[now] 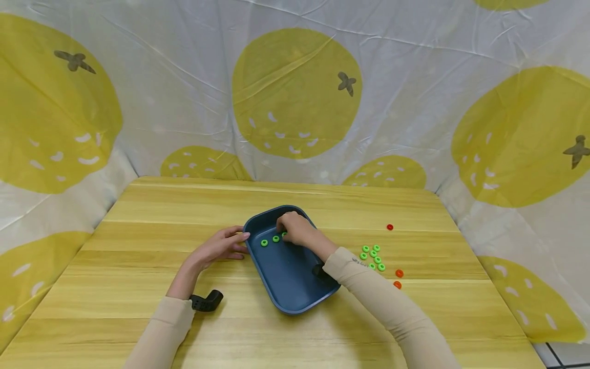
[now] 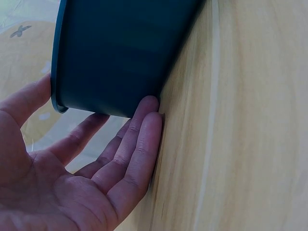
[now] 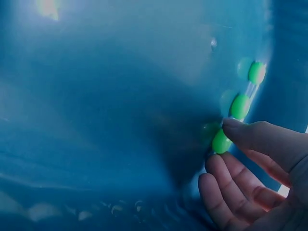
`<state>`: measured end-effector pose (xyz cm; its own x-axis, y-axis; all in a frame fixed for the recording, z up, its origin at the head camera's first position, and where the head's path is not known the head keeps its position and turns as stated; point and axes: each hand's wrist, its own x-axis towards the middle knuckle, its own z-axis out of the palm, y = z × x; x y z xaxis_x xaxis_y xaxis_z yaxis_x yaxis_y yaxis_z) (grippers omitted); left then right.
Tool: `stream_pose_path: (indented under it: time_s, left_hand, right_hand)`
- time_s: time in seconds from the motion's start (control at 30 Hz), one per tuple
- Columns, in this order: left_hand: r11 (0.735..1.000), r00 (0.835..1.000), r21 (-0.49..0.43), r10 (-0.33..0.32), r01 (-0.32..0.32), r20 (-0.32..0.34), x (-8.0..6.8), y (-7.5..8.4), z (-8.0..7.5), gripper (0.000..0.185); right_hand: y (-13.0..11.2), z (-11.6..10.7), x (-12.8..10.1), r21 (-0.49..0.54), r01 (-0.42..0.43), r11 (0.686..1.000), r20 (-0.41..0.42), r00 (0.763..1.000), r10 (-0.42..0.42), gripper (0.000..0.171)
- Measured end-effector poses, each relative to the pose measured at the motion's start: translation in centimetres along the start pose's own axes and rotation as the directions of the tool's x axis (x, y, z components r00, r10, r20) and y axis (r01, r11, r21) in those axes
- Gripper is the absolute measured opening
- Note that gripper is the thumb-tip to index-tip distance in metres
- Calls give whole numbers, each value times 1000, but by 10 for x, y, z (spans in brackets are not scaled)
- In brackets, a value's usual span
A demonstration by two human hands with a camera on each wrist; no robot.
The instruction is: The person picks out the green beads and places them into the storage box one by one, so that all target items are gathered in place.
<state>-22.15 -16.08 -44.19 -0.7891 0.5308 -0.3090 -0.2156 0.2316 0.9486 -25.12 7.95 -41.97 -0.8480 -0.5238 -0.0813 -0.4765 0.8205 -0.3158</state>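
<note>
My left hand (image 1: 223,245), its grip wide, touches the blue tray (image 1: 288,282); my right hand (image 1: 299,229) seemingly pinches a green ring (image 3: 221,143) inside.

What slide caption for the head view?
Left hand against a dark-blue tray, right hand at a row of green rings inside; more green rings and orange-red rings on wooden table.

Tray (image 1: 290,287) on table (image 1: 249,338), rings (image 1: 264,243) inside
</note>
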Motion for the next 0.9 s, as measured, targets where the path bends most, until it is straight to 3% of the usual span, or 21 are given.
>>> stream_pose_path:
  time_s: [0.23, 0.37, 0.47, 0.6, 0.7, 0.9]
  left_hand:
    - [1000, 1000, 3, 2, -2, -3, 0, 0, 0, 62]
    - [1000, 1000, 5, 4, -4, -4, -1, 0, 1, 62]
    - [1000, 1000, 6, 4, -4, -1, 0, 0, 2, 63]
    - [1000, 1000, 3, -1, 1, -1, 2, 1, 2, 65]
    - [1000, 1000, 3, -3, 3, -6, 2, 1, 2, 67]
    - [1000, 1000, 3, -5, 5, -5, 1, -1, 1, 66]
  right_hand:
    - [1, -4, -1, 29, 8, 1000, -28, 1000, -7, 16]
    - [2, -6, -1, 202, 26, 979, -122, 993, -1, 15]
    - [4, -11, -2, 405, 65, 912, -222, 975, 30, 15]
    - [6, -26, -8, 560, 98, 822, -287, 954, 82, 16]
    - [8, -44, -17, 620, 84, 780, -280, 952, 120, 18]
    - [22, -72, -39, 756, 63, 652, -233, 956, 177, 21]
